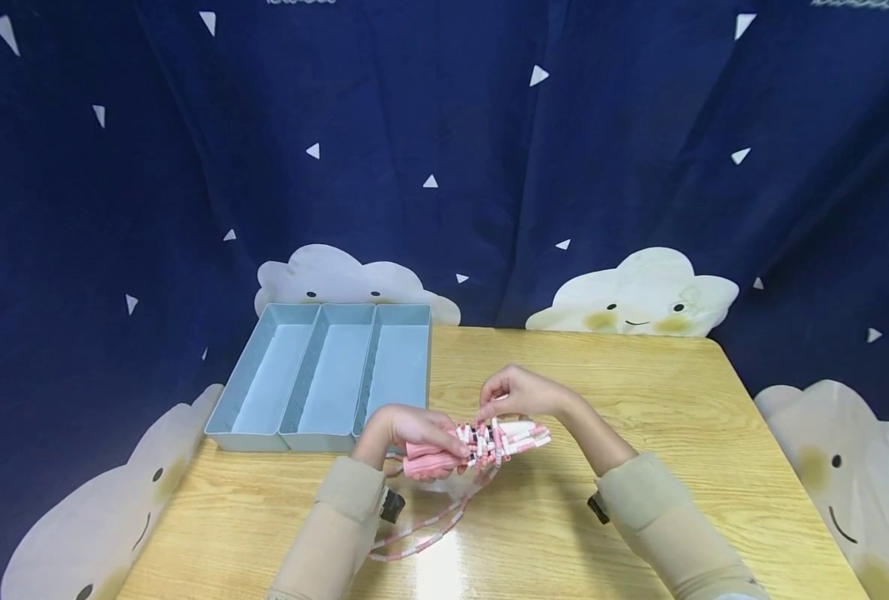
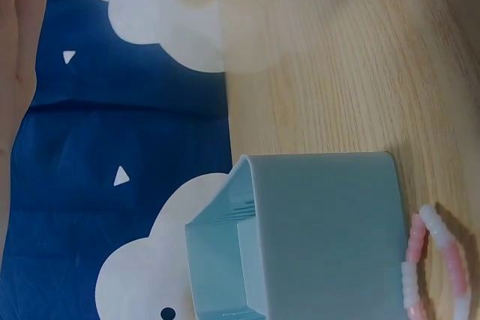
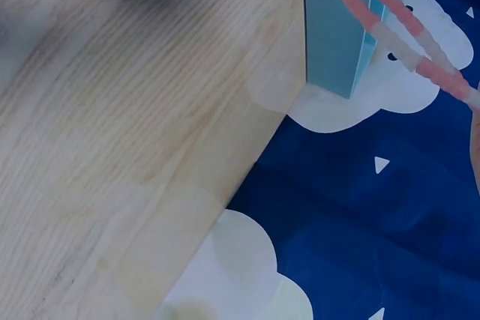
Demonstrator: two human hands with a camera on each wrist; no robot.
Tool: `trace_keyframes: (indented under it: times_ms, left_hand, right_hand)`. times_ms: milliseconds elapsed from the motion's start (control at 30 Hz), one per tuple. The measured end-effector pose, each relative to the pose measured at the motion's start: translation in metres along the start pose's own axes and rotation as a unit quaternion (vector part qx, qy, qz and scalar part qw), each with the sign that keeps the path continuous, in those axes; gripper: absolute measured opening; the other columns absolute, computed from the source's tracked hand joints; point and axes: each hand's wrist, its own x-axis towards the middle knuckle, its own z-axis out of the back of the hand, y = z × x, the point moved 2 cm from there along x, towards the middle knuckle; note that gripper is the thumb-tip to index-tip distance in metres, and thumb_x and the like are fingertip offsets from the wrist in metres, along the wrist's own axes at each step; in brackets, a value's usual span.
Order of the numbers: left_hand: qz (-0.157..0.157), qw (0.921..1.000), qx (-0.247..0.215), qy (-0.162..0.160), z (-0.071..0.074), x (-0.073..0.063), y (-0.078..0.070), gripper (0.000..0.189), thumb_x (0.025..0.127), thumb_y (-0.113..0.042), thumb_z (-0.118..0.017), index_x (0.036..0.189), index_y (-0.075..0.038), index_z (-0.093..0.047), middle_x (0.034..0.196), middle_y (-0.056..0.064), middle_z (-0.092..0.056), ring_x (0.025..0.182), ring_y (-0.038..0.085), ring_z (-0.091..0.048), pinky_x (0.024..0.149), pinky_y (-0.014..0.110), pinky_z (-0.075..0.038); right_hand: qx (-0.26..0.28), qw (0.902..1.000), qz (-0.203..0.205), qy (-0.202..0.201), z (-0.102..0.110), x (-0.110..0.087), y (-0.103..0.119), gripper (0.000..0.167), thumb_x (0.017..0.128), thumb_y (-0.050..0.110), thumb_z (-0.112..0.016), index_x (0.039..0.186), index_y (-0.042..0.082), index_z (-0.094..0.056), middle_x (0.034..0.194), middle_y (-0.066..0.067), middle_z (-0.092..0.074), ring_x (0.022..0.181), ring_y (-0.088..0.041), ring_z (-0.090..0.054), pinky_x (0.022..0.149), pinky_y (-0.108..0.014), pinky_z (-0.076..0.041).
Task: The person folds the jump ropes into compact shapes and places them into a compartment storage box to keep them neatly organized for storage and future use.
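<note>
A pink-and-white beaded jump rope (image 1: 522,439) is bunched between the two hands above the table. My left hand (image 1: 417,427) grips its pink handles (image 1: 427,462) together with part of the folded cord. On the right of the bundle, my right hand (image 1: 517,393) pinches a strand of the beaded cord, thumb against fingers. A loose loop hangs below the left hand toward the front of the table. In the left wrist view a bend of the beaded cord (image 2: 454,264) shows; two strands (image 3: 397,49) cross the right wrist view. The bundle hides some fingertips.
A light blue tray (image 1: 317,442) with three long compartments stands at the back left, close to the left hand. The wooden table (image 1: 601,533) ends at a dark blue curtain (image 1: 384,108) with white clouds and triangles.
</note>
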Motion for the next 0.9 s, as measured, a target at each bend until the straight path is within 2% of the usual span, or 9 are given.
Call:
trace_keyframes:
  times_ms: [200, 333, 533, 800, 900]
  left_hand:
    - [-0.011, 0.9999, 0.007, 0.01, -0.001, -0.001, 0.0, 0.026, 0.096, -0.014, -0.037, 0.088, 0.001, -0.056, 0.059, 0.006, -0.055, 0.044, 0.013, -0.052, 0.042, 0.023, -0.045]
    - [-0.01, 0.9999, -0.001, 0.005, -0.001, -0.001, 0.0, 0.025, 0.096, -0.014, -0.037, 0.089, 0.002, -0.056, 0.06, 0.006, -0.055, 0.044, 0.012, -0.052, 0.043, 0.023, -0.045]
    - [-0.011, 0.9999, -0.003, 0.004, -0.001, -0.003, 0.0, 0.028, 0.095, -0.016, -0.04, 0.091, 0.007, -0.055, 0.06, 0.005, -0.055, 0.044, 0.012, -0.052, 0.042, 0.023, -0.045]
    - [-0.021, 0.9998, -0.007, -0.003, 0.0, -0.003, 0.003, 0.041, 0.094, -0.016, -0.041, 0.099, 0.025, -0.043, 0.061, 0.006, -0.056, 0.044, 0.012, -0.053, 0.042, 0.023, -0.046]
    - [-0.022, 0.9997, -0.009, -0.006, 0.001, -0.004, 0.003, 0.035, 0.094, -0.016, -0.042, 0.093, 0.018, -0.05, 0.061, 0.006, -0.056, 0.044, 0.012, -0.053, 0.042, 0.024, -0.046]
  right_hand:
    - [0.033, 0.9993, 0.0, 0.015, -0.004, 0.001, -0.007, 0.014, 0.084, 0.008, -0.063, 0.073, 0.0, -0.065, 0.062, 0.008, -0.057, 0.053, -0.001, -0.042, 0.046, -0.014, -0.032]
    - [0.049, 0.9987, 0.004, 0.013, -0.005, 0.001, -0.012, 0.015, 0.085, 0.006, -0.06, 0.073, -0.002, -0.064, 0.063, 0.008, -0.058, 0.055, -0.002, -0.045, 0.048, -0.015, -0.037]
    - [0.075, 0.997, -0.005, 0.021, -0.006, 0.001, -0.02, 0.017, 0.088, 0.001, -0.054, 0.076, -0.007, -0.062, 0.061, 0.008, -0.055, 0.053, -0.003, -0.044, 0.047, -0.015, -0.036]
    - [0.132, 0.9909, -0.024, 0.015, -0.011, -0.002, -0.03, 0.031, 0.093, 0.018, -0.051, 0.075, -0.007, -0.057, 0.062, 0.009, -0.051, 0.053, 0.0, -0.041, 0.047, -0.014, -0.035]
    - [0.148, 0.9885, -0.031, 0.002, -0.013, -0.003, -0.032, 0.033, 0.093, 0.025, -0.052, 0.077, -0.003, -0.058, 0.063, 0.009, -0.053, 0.054, 0.0, -0.043, 0.049, -0.014, -0.037]
